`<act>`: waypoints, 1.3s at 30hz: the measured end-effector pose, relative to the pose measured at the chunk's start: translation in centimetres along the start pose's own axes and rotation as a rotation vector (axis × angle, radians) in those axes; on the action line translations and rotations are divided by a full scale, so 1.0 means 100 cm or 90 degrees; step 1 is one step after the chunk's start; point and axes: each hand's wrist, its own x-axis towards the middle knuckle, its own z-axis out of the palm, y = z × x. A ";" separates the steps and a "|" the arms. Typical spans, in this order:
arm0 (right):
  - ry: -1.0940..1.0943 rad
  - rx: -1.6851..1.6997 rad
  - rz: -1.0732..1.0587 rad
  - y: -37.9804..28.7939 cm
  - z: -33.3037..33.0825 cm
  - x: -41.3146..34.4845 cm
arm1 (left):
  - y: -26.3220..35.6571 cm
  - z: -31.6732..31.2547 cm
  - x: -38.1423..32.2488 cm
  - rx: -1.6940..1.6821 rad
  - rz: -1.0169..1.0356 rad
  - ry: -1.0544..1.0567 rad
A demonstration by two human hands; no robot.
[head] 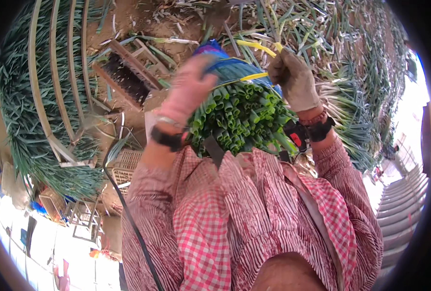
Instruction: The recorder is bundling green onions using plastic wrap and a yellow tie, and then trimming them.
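A large bundle of green onions [241, 116] lies before me with its cut, hollow green ends facing me. Blue film or cloth [233, 67] wraps its far part, and a yellow strap [253, 76] runs across the bundle. My right hand [293, 78], in a dirty pale glove, has its fingers closed on the yellow strap at the bundle's right side. My left hand [190, 89], in a pinkish glove, is blurred by motion over the bundle's left edge; whether it grips anything does not show.
A rusty metal frame [128, 72] stands on the soil left of the bundle. Farther left, curved metal bars [55, 72] cross a big heap of green onions [22, 120]. More onions [346, 105] are piled at the right. A black cable [124, 207] hangs along my left side near woven crates [128, 162].
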 end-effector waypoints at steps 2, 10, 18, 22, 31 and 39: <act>-0.020 0.020 -0.022 -0.001 -0.001 0.001 | 0.016 0.063 0.020 0.006 0.148 -0.071; -0.083 -0.127 -0.029 -0.006 -0.033 -0.013 | 0.013 0.158 0.037 -0.501 -0.278 -0.387; -0.317 -1.233 -0.006 -0.019 -0.066 -0.007 | 0.010 0.161 0.038 -0.443 -0.228 -0.364; -0.076 -0.886 -0.088 0.035 -0.089 0.011 | 0.012 0.174 0.033 -0.386 -0.188 -0.211; -0.011 0.222 0.019 0.066 -0.061 0.075 | 0.070 0.101 -0.012 0.182 0.146 0.130; 0.122 0.246 0.034 0.002 -0.098 0.202 | -0.017 -0.053 -0.089 -0.346 -0.178 0.445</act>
